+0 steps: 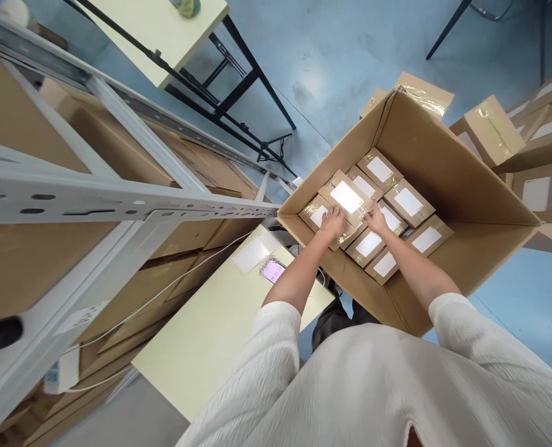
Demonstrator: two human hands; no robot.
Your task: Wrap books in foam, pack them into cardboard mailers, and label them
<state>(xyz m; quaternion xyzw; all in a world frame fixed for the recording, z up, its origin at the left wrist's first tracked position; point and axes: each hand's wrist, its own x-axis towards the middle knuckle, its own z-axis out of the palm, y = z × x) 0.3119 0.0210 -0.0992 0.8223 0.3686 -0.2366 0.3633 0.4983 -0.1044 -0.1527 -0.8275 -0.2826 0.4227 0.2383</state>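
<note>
A large open carton (pixel 443 155) stands before me, with several small taped cardboard boxes inside, each bearing a white label. My left hand (pixel 334 222) and my right hand (pixel 375 218) grip opposite sides of one small cardboard box (pixel 345 192), which sits higher than those around it. Its blank-looking label faces up. Close by my right hand lie a labelled box (pixel 408 202) and, lower down, another box (pixel 427 239). Whether the held box touches the ones below cannot be seen. Some fingertips are hidden against its sides.
To the left rises a grey metal shelving rack (pixel 164 202) loaded with cartons. A pale table (pixel 210 329) holding a phone (pixel 272 270) adjoins the carton. More taped boxes (pixel 494 130) are stacked beyond its right side. A black-legged table (pixel 187 37) stands farther off on the blue floor (pixel 341 49).
</note>
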